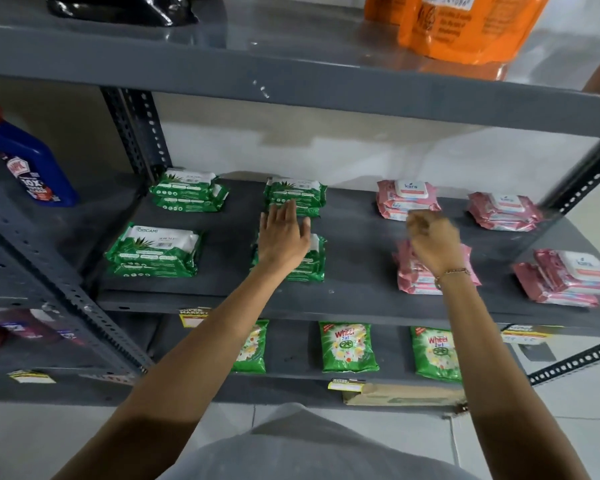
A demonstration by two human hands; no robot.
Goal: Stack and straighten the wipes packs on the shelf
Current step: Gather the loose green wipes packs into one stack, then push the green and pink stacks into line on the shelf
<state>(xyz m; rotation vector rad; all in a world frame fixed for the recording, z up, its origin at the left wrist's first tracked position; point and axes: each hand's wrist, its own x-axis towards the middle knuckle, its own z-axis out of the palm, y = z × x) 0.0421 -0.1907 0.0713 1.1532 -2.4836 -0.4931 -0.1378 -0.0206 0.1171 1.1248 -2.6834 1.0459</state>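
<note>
Under the left hand (282, 237), green packs (291, 261).

You have bare shelf board (357, 237) between the green wipes stacks (293, 197) and pink wipes stacks (407, 200), upper shelf (291, 77) overhanging that board, perforated post (139, 133) at its left

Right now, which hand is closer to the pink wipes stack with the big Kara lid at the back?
The right hand. It hovers just in front of that back pink Kara stack, blurred. The left hand is farther left, over the green wipes stacks.
</note>
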